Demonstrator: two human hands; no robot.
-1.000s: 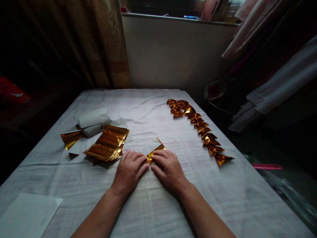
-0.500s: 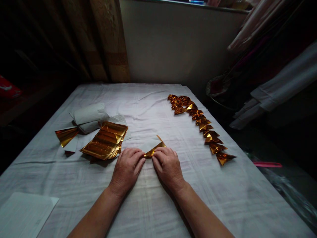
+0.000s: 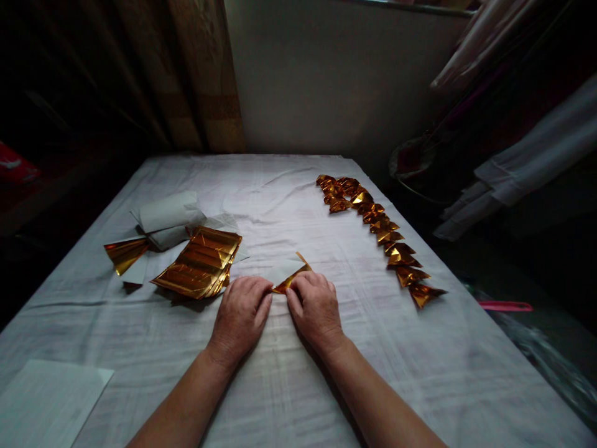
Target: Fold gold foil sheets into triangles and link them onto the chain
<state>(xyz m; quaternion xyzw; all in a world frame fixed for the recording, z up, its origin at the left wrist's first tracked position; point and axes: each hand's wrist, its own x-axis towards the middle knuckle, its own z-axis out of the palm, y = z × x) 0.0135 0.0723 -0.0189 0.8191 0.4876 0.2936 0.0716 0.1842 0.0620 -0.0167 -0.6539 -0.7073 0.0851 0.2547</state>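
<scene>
A sheet of gold foil paper (image 3: 290, 270), white on its other face, lies partly folded on the table between my hands. My left hand (image 3: 241, 314) is closed on its left end, thumb against the fingers. On the near right edge of the same sheet, my right hand (image 3: 317, 308) is closed too, fingertips pressed down. Parts of the paper under the fingers are hidden. Just left of my left hand rests a stack of gold foil sheets (image 3: 200, 261). Further right, folded gold foil pieces (image 3: 400, 255) run in an overlapping row.
Crumpled white paper (image 3: 170, 214) and a gold foil scrap (image 3: 125, 254) lie beyond the stack. A white sheet (image 3: 51, 401) is at the near left on the cloth-covered table (image 3: 280, 386). Past the right edge are a pink handle (image 3: 506, 306) and hanging clothes (image 3: 532, 155).
Both hands stay on the foil paper with only slight finger movement. The whole view has shifted very slightly.
</scene>
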